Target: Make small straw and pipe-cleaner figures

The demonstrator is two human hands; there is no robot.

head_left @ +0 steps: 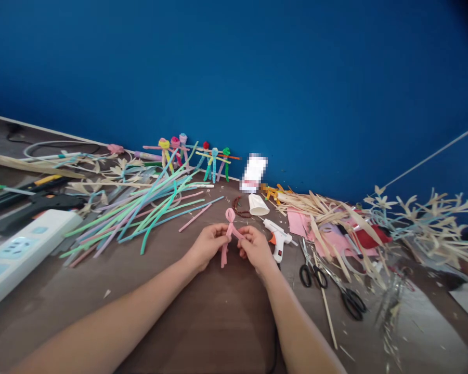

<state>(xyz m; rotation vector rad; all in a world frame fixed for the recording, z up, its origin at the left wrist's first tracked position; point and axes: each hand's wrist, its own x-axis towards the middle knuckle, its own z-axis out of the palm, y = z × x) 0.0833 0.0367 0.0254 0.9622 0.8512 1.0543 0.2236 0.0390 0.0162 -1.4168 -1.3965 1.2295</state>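
Observation:
My left hand (207, 247) and my right hand (255, 248) both pinch a pink pipe cleaner (229, 234), bent into a loop at the top with two legs hanging down. The fingers of each hand hold it from one side, close together above the brown table (203, 311). A loose pile of pastel pipe cleaners (140, 218) lies to the left of my left hand. Just right of my right hand rests a white hot glue gun (277, 238) with an orange trigger.
Several pipe cleaner figures (183, 156) stand along the blue wall (234, 67). Two pairs of black-handled scissors (314, 275) and dried straw strips (315, 213) lie to the right. A white power strip (19, 254) and dark glue guns (31, 208) lie left. A paper cup (258, 204) lies ahead.

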